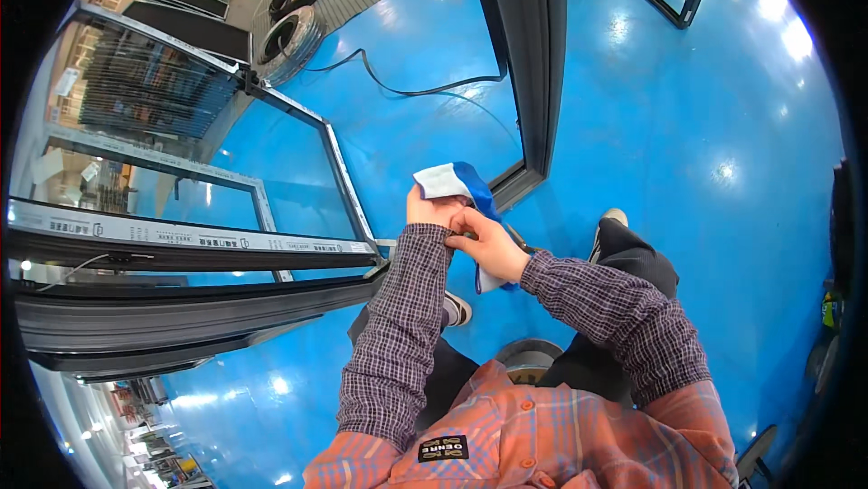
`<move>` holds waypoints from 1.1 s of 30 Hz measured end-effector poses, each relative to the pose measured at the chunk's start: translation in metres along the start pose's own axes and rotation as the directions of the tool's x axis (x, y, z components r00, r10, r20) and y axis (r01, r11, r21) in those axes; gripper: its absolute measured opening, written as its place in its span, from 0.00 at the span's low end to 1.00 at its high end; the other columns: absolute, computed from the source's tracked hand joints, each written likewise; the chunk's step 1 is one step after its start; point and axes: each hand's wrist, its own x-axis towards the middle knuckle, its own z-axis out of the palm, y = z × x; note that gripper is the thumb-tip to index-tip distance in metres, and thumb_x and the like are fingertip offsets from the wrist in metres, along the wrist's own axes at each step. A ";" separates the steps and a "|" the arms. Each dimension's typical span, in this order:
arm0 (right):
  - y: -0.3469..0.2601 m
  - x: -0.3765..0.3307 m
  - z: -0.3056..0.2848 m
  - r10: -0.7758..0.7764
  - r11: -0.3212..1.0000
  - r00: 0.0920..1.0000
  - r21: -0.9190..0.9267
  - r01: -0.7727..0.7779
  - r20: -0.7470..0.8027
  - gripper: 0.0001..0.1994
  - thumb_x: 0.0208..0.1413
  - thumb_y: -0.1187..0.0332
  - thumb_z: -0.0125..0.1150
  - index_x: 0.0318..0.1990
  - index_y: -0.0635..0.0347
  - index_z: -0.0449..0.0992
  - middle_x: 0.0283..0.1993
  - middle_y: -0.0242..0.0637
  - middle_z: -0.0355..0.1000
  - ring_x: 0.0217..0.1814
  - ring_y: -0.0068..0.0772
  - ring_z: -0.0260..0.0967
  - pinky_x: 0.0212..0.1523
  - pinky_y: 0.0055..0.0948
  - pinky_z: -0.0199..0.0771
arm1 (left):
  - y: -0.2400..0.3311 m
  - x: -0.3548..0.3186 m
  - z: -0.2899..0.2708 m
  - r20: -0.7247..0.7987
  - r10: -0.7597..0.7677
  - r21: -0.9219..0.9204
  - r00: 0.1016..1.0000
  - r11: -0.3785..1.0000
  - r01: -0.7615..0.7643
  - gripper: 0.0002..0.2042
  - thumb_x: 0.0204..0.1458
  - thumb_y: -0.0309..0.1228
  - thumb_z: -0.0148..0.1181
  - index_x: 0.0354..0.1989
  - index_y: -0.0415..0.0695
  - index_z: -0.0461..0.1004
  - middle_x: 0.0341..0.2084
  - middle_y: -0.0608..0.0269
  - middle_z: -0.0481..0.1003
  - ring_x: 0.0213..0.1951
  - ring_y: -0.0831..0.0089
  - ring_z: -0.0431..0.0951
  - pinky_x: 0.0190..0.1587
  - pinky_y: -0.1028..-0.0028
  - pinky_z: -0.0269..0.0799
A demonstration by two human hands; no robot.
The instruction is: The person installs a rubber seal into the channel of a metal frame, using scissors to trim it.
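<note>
My left hand [432,210] is raised in front of me and grips a white and blue cloth [455,181] that sticks up above its fingers. My right hand [488,240] is pressed against the left wrist, its fingers pinching the cuff of the checked left sleeve [425,245]. A loose end of the cloth hangs down behind the right hand. Both forearms wear dark checked sleeves over an orange plaid shirt.
A dark-framed glass door panel [298,182] stands to my left, with another dark frame [533,64] ahead. A black cable [398,87] runs across the glossy blue floor [687,155]. Coiled hoses [294,32] lie at the far left. My shoes [615,218] rest below.
</note>
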 end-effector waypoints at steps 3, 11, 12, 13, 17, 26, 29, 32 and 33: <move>-0.010 -0.001 -0.003 -0.019 0.998 1.000 -0.058 0.020 0.025 0.07 0.52 0.74 0.58 0.37 0.57 0.68 0.30 0.27 0.64 0.31 0.20 0.60 0.34 0.19 0.64 | -0.001 -0.007 0.005 -0.097 0.125 0.194 0.987 0.975 -0.105 0.09 0.52 0.33 0.47 0.36 0.42 0.71 0.34 0.54 0.74 0.34 0.62 0.74 0.37 0.65 0.70; -0.021 0.001 -0.008 0.004 0.998 0.997 -0.057 0.001 0.081 0.06 0.50 0.72 0.59 0.35 0.59 0.71 0.33 0.32 0.70 0.31 0.26 0.65 0.34 0.24 0.68 | -0.007 0.001 -0.021 0.329 0.273 0.918 0.904 -0.315 -0.239 0.07 0.48 0.30 0.50 0.33 0.41 0.68 0.30 0.52 0.73 0.32 0.58 0.72 0.35 0.64 0.69; -0.019 -0.002 -0.008 0.040 0.985 0.996 -0.170 -0.026 0.083 0.05 0.50 0.72 0.59 0.34 0.60 0.71 0.32 0.33 0.70 0.30 0.26 0.65 0.33 0.24 0.68 | -0.012 0.004 -0.029 0.392 0.246 0.861 0.886 -0.438 -0.259 0.07 0.48 0.30 0.50 0.32 0.41 0.68 0.29 0.52 0.72 0.32 0.58 0.71 0.35 0.64 0.69; -0.017 -0.002 -0.006 0.075 0.960 0.993 -0.277 -0.048 0.087 0.05 0.50 0.72 0.59 0.33 0.60 0.72 0.32 0.33 0.71 0.29 0.26 0.65 0.32 0.25 0.69 | -0.014 0.005 -0.037 0.451 0.218 0.787 0.865 -0.555 -0.271 0.06 0.47 0.29 0.51 0.31 0.41 0.68 0.28 0.53 0.71 0.31 0.57 0.71 0.35 0.64 0.69; -0.019 -0.001 -0.005 0.130 0.882 0.988 -0.466 -0.074 0.089 0.04 0.50 0.71 0.60 0.30 0.61 0.72 0.29 0.34 0.71 0.26 0.26 0.64 0.29 0.25 0.68 | -0.026 0.014 -0.050 0.554 0.102 0.597 0.826 -0.740 -0.309 0.05 0.45 0.29 0.51 0.28 0.40 0.67 0.25 0.54 0.69 0.30 0.57 0.70 0.34 0.64 0.68; -0.009 0.018 -0.031 -0.007 0.958 0.995 -0.287 -0.023 -0.100 0.07 0.50 0.68 0.61 0.28 0.61 0.71 0.26 0.31 0.70 0.25 0.22 0.62 0.26 0.22 0.64 | -0.023 0.012 -0.027 0.449 0.066 0.767 0.891 -0.541 -0.346 0.04 0.45 0.25 0.49 0.30 0.40 0.67 0.26 0.57 0.70 0.30 0.61 0.70 0.34 0.67 0.69; -0.017 0.017 -0.039 0.135 0.906 0.981 -0.383 -0.180 -0.140 0.05 0.51 0.69 0.59 0.29 0.60 0.71 0.28 0.30 0.70 0.25 0.21 0.61 0.27 0.21 0.64 | -0.015 0.010 -0.026 0.377 0.088 0.853 0.922 -0.422 -0.308 0.05 0.46 0.23 0.47 0.31 0.41 0.67 0.27 0.59 0.70 0.31 0.64 0.70 0.34 0.69 0.69; -0.022 0.016 -0.046 0.129 0.890 0.970 -0.407 -0.205 -0.207 0.05 0.51 0.69 0.59 0.29 0.60 0.71 0.28 0.30 0.69 0.25 0.22 0.62 0.27 0.22 0.65 | -0.003 0.004 -0.021 0.327 0.108 0.934 0.939 -0.189 -0.304 0.06 0.47 0.22 0.46 0.33 0.41 0.68 0.28 0.61 0.71 0.31 0.67 0.70 0.34 0.72 0.69; -0.024 0.016 -0.048 0.079 0.897 0.963 -0.403 -0.181 -0.256 0.06 0.51 0.69 0.59 0.29 0.61 0.71 0.28 0.30 0.69 0.26 0.23 0.62 0.27 0.22 0.65 | 0.002 0.001 -0.019 0.299 0.118 0.953 0.947 0.010 -0.302 0.06 0.47 0.22 0.45 0.33 0.41 0.68 0.28 0.61 0.71 0.31 0.70 0.70 0.34 0.73 0.69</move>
